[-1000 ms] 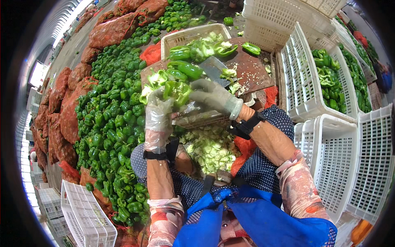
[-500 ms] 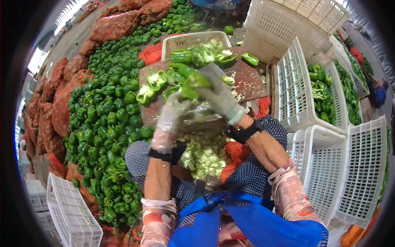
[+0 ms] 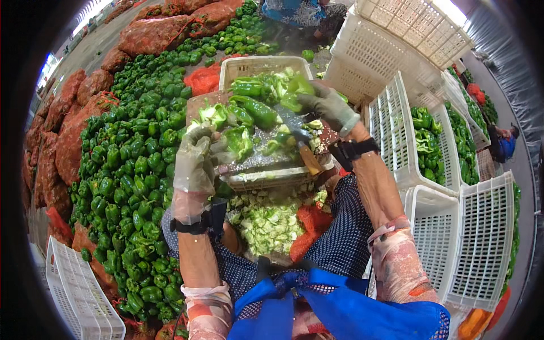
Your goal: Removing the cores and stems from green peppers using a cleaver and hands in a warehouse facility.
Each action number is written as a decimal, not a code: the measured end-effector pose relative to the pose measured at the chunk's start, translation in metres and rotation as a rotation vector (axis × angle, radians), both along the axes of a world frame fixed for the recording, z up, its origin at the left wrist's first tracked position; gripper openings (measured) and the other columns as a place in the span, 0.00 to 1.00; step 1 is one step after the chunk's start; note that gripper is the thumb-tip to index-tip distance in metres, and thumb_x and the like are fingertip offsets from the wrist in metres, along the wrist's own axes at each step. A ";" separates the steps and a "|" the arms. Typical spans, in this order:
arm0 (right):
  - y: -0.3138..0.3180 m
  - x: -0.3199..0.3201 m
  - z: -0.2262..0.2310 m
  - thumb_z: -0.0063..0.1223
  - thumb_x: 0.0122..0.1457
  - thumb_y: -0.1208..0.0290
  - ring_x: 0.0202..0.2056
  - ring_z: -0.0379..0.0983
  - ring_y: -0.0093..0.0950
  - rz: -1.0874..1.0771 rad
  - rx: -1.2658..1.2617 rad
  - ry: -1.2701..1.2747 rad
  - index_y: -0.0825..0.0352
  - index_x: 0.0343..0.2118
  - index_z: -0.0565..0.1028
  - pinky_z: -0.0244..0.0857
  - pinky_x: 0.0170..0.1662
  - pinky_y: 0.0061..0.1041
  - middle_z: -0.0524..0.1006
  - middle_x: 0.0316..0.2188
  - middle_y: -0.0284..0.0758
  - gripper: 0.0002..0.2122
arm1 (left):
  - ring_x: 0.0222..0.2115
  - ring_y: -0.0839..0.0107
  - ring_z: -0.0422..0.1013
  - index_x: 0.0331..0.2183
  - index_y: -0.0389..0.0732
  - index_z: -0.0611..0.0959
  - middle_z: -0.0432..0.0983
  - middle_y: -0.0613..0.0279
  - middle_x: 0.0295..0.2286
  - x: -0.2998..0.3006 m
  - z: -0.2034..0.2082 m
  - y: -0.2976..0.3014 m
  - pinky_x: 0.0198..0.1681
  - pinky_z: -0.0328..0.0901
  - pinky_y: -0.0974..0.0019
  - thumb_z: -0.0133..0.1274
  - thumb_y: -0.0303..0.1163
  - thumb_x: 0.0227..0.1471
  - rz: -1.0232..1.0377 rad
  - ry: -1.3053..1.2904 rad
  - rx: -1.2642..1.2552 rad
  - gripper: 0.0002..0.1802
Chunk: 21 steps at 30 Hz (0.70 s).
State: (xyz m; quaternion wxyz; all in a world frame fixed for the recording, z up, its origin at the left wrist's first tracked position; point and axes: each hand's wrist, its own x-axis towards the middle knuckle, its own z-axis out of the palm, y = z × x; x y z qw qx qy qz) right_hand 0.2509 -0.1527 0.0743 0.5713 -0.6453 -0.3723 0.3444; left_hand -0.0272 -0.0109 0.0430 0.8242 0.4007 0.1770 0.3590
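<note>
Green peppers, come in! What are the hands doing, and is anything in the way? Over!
Right hand at a blurred pepper piece, grip unclear. Left hand beside a cut pepper. Knife lying between the hands.

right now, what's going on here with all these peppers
A person's gloved right hand is at a blurred green bell pepper piece near the cream crate; whether it grips is unclear. The left hand is beside a cut-open bell pepper on the board, where a wooden-handled knife lies untouched. Pale pepper scraps are heaped below, and whole green bell peppers are piled to the left.
</note>
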 end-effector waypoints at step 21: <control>-0.103 0.063 0.018 0.51 0.60 0.57 0.46 0.73 0.33 -0.058 0.318 0.289 0.65 0.45 0.72 0.71 0.45 0.30 0.76 0.44 0.38 0.17 | 0.37 0.58 0.74 0.46 0.37 0.75 0.75 0.55 0.39 -0.046 0.001 0.040 0.37 0.73 0.57 0.48 0.36 0.57 0.175 -0.150 0.028 0.18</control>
